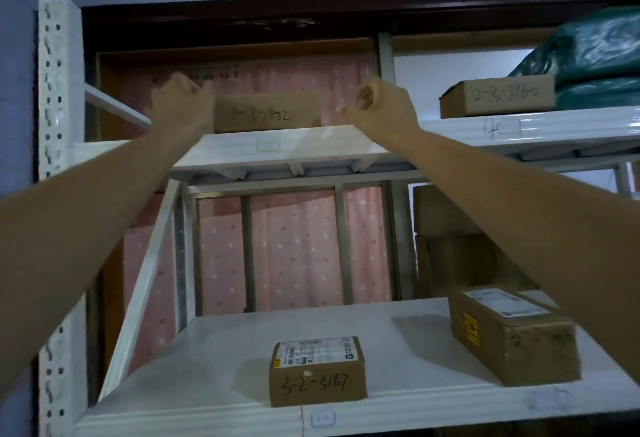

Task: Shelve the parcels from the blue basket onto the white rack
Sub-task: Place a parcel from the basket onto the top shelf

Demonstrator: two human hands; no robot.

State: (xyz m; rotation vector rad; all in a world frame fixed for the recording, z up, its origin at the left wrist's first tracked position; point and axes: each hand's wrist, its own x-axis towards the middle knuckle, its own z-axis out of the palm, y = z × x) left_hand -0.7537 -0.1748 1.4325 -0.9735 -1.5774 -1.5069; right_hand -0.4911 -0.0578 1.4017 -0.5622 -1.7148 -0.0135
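Observation:
A brown cardboard parcel with handwritten numbers rests on the upper shelf of the white rack. My left hand grips its left end. My right hand hovers just off the parcel's right end, fingers curled, thumb pointing toward the box, holding nothing. The blue basket is out of view.
On the lower shelf sit a small labelled box at the front and a longer box to the right. Another box and a green bag occupy the upper shelf's right. Stacked cartons stand behind; the rack's upright post is at left.

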